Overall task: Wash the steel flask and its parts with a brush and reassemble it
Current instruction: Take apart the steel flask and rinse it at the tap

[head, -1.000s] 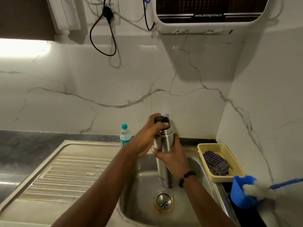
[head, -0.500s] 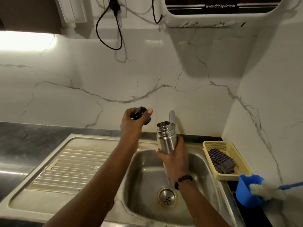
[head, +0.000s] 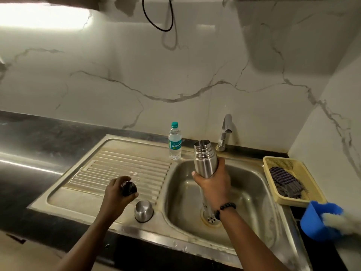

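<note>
Now uncapped, the steel flask (head: 205,163) stays gripped in the right hand (head: 214,184) over the sink (head: 259,194); the left hand (head: 117,194) lowers the black stopper (head: 129,188), fingers curled round it, onto the drainboard's front edge beside the steel cup (head: 143,211); washing can begin.

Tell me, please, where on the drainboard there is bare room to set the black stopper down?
The ribbed drainboard is bare between the water bottle and the left hand holding the stopper. The near corner is taken by the steel cup, beside the basin.

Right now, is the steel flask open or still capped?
Open. The flask, upright in the right hand over the sink, shows a bare threaded mouth; the left hand grips its black stopper.
</note>
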